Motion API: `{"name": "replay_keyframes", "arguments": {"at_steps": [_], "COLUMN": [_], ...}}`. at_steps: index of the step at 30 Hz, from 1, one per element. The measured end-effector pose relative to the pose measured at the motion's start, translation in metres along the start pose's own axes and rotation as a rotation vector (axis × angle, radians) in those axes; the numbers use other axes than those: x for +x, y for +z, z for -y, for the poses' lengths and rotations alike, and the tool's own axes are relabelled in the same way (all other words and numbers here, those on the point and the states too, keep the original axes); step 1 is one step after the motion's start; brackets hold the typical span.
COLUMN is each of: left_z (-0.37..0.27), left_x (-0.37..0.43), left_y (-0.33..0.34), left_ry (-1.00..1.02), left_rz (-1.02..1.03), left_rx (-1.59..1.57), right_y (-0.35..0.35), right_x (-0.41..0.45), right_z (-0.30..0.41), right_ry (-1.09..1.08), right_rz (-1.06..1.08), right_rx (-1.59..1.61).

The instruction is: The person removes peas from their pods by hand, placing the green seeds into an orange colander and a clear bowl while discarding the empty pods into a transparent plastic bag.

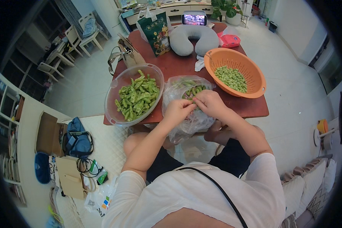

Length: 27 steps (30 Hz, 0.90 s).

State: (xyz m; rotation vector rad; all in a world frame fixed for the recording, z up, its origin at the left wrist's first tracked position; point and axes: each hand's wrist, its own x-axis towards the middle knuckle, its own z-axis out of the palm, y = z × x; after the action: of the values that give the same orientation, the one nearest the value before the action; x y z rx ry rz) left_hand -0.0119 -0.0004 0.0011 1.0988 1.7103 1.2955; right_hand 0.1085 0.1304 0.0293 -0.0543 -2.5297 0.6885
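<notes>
My left hand (pixel 178 110) and my right hand (pixel 210 103) meet fingertip to fingertip over a clear plastic bag (pixel 175 95). Between them they pinch a green soybean pod (pixel 192 100), mostly hidden by the fingers. Whole green pods (pixel 199 90) show in the bag's mouth just beyond my hands. To the left, a translucent plastic basin (pixel 111 99) contains a heap of pods (pixel 138 97), many of which look split and flat. An orange plastic colander (pixel 255 71), on the right, has shelled green beans (pixel 230 78) in its bottom.
The red-brown table (pixel 179 64) also bears a grey neck pillow (pixel 178 41), a phone (pixel 194 20) with its screen lit, a green printed bag (pixel 156 35), a beige handbag (pixel 132 55) and a pink packet (pixel 229 39). The basin overhangs the table's near left edge.
</notes>
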Motion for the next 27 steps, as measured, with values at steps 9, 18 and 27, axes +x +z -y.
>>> {"name": "replay_keyframes", "arguments": {"at_steps": [9,18,27], "left_z": [0.008,0.027,0.017], "left_x": [0.01,0.018,0.001], "left_y": [-0.006,-0.01,0.001], "left_ry": [-0.196,-0.182,-0.107], "left_rz": [0.149,0.193,0.11], "left_rx": [-0.763,-1.048,-0.634], "right_y": [0.004,0.011,0.01], "right_x": [-0.004,-0.017,0.026], "right_z": [-0.005,0.0,0.027], "right_ry": [-0.227,-0.413,-0.374], "right_rz": [-0.174,-0.113,-0.221], "right_rx": [-0.279,-0.404,-0.256]}}
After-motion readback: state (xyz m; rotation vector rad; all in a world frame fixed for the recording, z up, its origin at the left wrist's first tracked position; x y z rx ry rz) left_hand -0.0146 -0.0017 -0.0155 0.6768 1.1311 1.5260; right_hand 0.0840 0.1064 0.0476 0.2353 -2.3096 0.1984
